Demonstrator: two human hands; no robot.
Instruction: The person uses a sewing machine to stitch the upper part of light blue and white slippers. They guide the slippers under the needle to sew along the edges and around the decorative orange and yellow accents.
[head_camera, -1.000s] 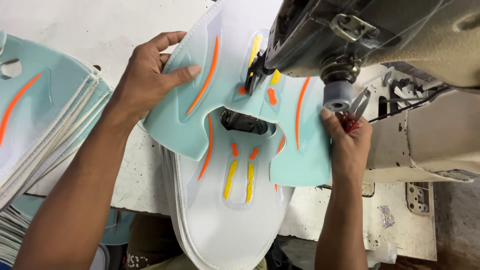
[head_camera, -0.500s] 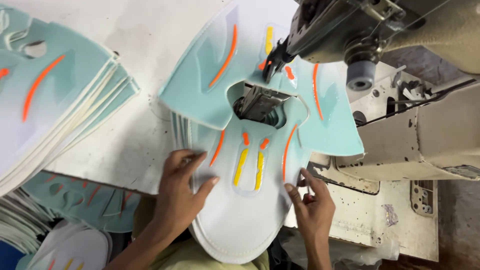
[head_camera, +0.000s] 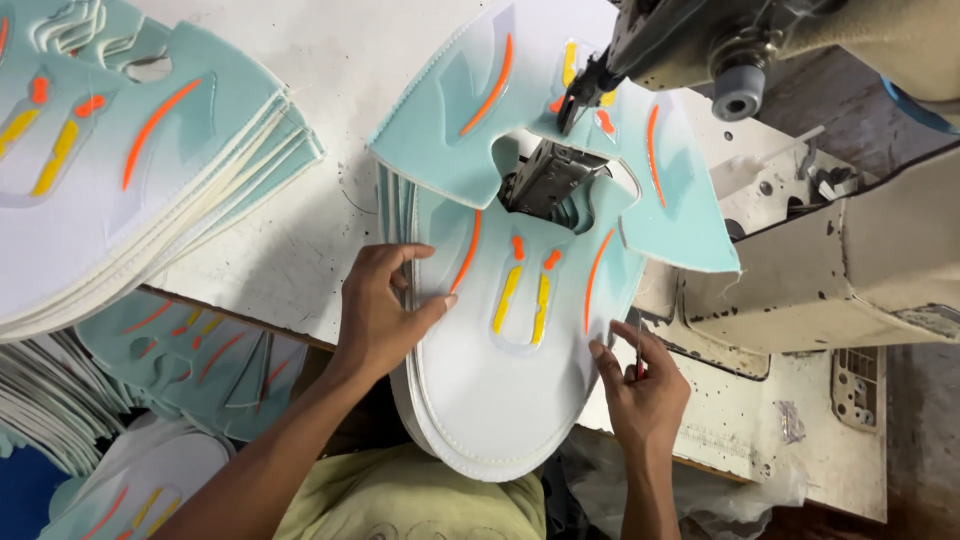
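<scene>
While left hand (head_camera: 385, 305) lies spread on the shoe upper (head_camera: 520, 330), right hand (head_camera: 640, 385) pinches — seemingly — its edge.

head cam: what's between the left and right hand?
The pale front part of the top shoe-upper panel, with its yellow stripes, spans the gap between left hand and right hand in the head view; both touch it.

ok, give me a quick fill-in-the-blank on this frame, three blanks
1. The left hand presses on the ____ edge of the shoe upper panel.
2. The stripes beside the yellow bars are ____.
3. The panel's cut-out sits around the post of the ____ machine.

Missing words: left; orange; sewing
</scene>
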